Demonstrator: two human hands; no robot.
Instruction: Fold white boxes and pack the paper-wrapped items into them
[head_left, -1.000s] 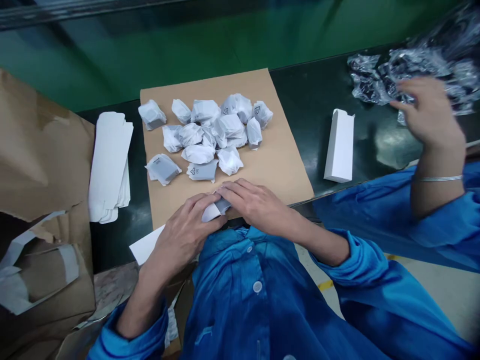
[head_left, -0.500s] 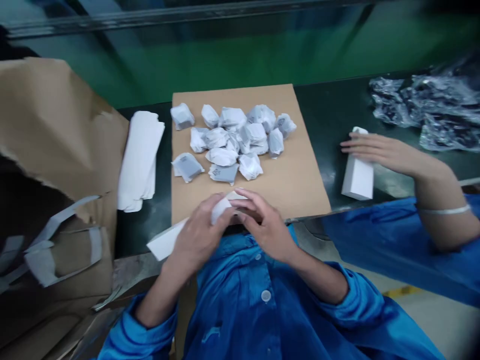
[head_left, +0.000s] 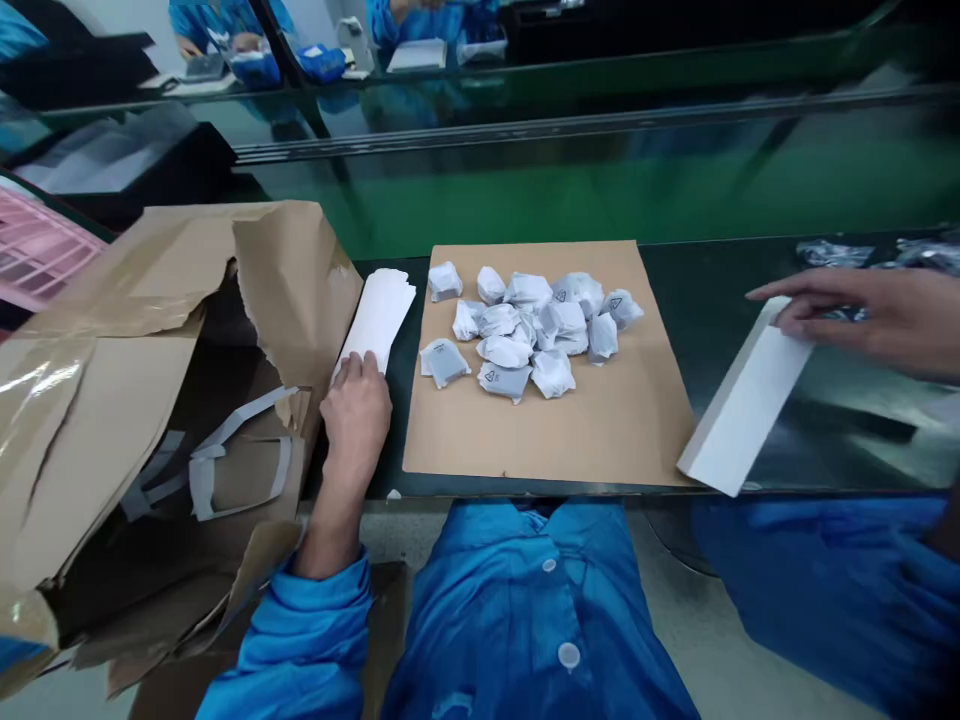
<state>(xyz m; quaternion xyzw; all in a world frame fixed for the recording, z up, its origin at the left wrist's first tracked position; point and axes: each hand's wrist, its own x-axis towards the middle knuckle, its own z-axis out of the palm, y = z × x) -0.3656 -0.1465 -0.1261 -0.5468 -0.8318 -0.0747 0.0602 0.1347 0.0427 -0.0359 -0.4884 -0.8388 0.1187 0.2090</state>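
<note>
My left hand (head_left: 357, 408) lies at the near end of a stack of flat white cartons (head_left: 379, 310) on the dark table, its fingers curled over the top carton's edge. My right hand is out of the picture. To the right of the stack, a brown cardboard sheet (head_left: 600, 440) carries several small grey parts wrapped in white film (head_left: 529, 330), bunched at its far half.
A torn brown cardboard box (head_left: 135, 400) with loose tape stands open at the left. At the right, a co-worker's hand (head_left: 870, 315) touches a long white box (head_left: 742, 410) that lies aslant on the table. Crumpled clear bags (head_left: 877, 255) lie at the far right, and a green conveyor (head_left: 525, 190) runs behind.
Both my hands let go of the white box at the sheet's near edge. My left hand went left to the carton stack; my right hand left the view. The camera tilted up.
</note>
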